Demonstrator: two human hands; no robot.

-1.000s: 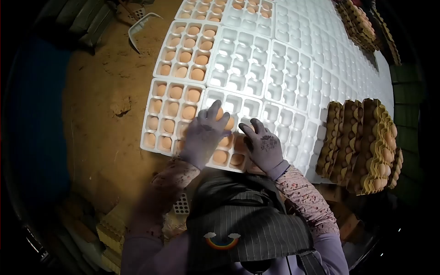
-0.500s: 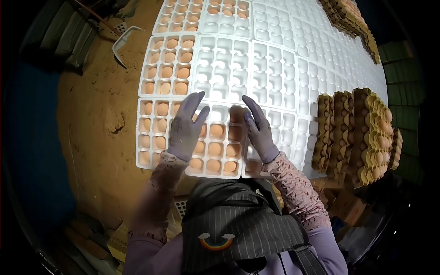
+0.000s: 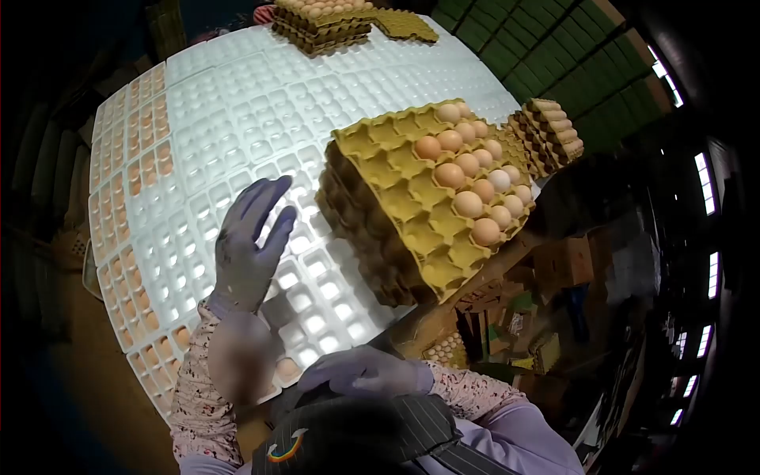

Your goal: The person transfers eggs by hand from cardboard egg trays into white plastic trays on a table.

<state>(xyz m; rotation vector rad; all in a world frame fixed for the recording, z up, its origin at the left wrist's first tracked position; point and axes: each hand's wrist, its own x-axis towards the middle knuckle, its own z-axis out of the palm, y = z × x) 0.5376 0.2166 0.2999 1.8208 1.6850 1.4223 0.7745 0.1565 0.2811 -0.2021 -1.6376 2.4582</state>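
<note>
My left hand, in a grey-purple glove, is held over the white foam trays with its fingers apart and nothing in it. Close to my body, above the near edge of the trays, is my right hand, gloved too; its fingers point left, and whether they hold anything is hidden. A single brown egg sits in a tray cell between the two hands. To the right of my left hand stands a tall stack of yellow pulp cartons, with several brown and pale eggs on top.
Foam trays with brown eggs line the left side. Another carton stack with eggs stands at the far edge, and a smaller one at the right. Cardboard boxes lie below on the right. Green stacked crates stand behind.
The view has swung right, towards the yellow carton stack. Both hands have moved away from the egg-filled cells, and my right hand has come back close to my body.
</note>
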